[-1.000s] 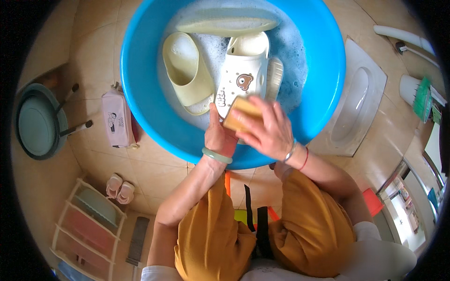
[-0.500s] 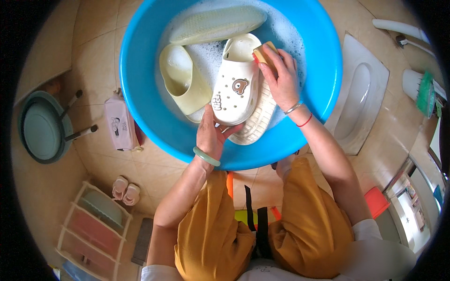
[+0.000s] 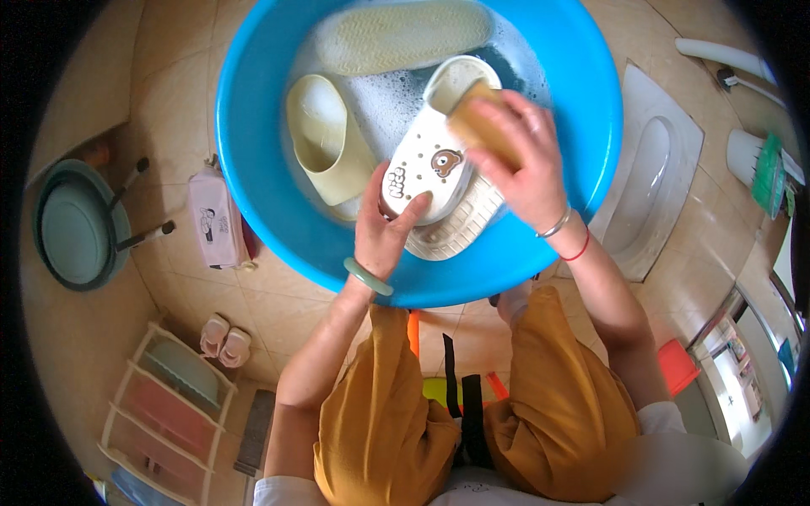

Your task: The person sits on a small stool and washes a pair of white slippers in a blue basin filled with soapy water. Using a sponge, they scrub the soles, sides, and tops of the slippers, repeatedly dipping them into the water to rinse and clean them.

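A white clog (image 3: 415,160) with a brown bear charm is tilted over the blue basin (image 3: 582,152). My left hand (image 3: 381,223) grips its toe end, thumb on top. In my right hand (image 3: 527,164) is a wooden scrub brush (image 3: 483,128), blurred by motion, at the clog's side near the heel opening. Its bristles are hidden now. Under the clog lies another white shoe with its ridged sole (image 3: 447,236) showing. To the left sits a pale green slipper (image 3: 333,152); another pale green one lies sole up (image 3: 405,35) at the far side. Suds cover the water.
A squat toilet (image 3: 650,177) is set in the tiled floor on the right. Left of the basin stand a pink bag (image 3: 217,218) and stacked green basins (image 3: 76,232). Small pink shoes (image 3: 226,340) and a shelf rack (image 3: 169,413) are at lower left.
The clog has turned and tilted, its heel end shifting right. My left thumb has come onto its toe. The brush has moved from beyond the clog's heel side nearer, over its edge.
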Demonstrator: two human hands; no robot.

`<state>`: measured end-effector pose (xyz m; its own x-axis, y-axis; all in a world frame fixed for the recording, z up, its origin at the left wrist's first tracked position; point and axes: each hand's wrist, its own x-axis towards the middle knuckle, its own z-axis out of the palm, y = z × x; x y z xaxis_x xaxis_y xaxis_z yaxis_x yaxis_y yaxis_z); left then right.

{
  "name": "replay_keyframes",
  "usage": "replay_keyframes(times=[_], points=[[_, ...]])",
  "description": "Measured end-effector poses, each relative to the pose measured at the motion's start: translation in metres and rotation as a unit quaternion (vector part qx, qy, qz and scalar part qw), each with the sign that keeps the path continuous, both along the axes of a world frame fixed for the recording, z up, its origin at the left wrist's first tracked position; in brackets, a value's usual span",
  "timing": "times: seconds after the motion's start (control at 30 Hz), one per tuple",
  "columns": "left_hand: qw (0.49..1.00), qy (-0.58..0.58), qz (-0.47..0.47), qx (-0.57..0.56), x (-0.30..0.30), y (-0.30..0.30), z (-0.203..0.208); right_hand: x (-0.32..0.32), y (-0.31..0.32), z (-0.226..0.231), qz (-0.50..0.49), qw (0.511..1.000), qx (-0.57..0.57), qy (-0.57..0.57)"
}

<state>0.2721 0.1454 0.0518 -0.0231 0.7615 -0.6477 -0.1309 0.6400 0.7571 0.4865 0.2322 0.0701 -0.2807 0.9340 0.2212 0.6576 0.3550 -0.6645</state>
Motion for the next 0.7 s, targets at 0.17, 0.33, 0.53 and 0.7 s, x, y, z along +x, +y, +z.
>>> replay_keyframes(times=[0.17,0.33,0.53,0.7], points=[[0.991,0.074,-0.074,0.085,-0.009,0.0,0.001,-0.025,-0.011,0.004,0.157,0.971,0.106,-0.149],[0.994,0.062,-0.063,0.068,-0.028,0.004,0.007,0.028,0.02,-0.014,-0.013,0.987,0.043,-0.155],[0.994,0.013,-0.107,-0.009,-0.057,0.018,0.023,0.05,0.001,-0.01,-0.019,0.991,-0.115,-0.062],[0.988,0.045,-0.148,-0.003,-0.052,-0.005,0.024,0.031,-0.006,-0.004,0.002,0.977,-0.212,0.005]])
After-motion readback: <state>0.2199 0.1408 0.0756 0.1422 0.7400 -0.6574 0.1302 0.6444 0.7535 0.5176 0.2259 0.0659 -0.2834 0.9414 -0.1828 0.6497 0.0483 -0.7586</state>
